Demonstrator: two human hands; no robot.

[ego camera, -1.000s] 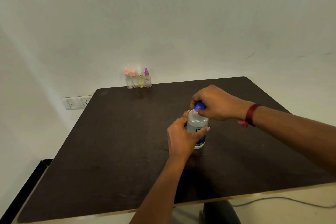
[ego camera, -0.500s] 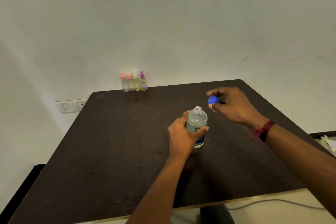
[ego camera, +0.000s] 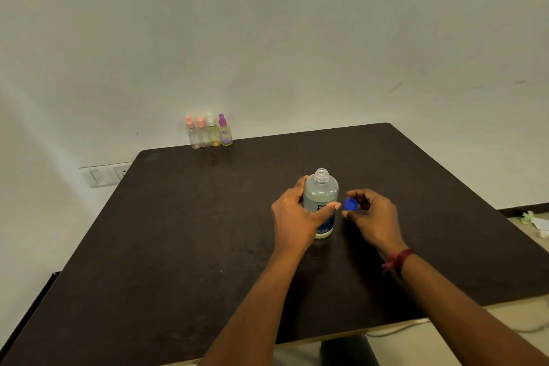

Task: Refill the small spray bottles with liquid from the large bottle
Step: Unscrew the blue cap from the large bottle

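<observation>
Fingers (ego camera: pixel 300 184) of your left hand (ego camera: pixel 292 217) grip the uncapped large bottle (ego camera: pixel 320 196); your right hand (ego camera: pixel 372 217) pinches its blue cap (ego camera: pixel 351 204) just beside them. A careless knock could spill liquid.

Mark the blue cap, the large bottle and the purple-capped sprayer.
blue cap (ego camera: pixel 351 204), head view, its top.
large bottle (ego camera: pixel 320 193), head view, clear upper body.
purple-capped sprayer (ego camera: pixel 225 136), head view, its body.

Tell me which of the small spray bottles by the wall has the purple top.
The spray bottle at the right end of the row of four; the other three have pink or white tops.
</observation>
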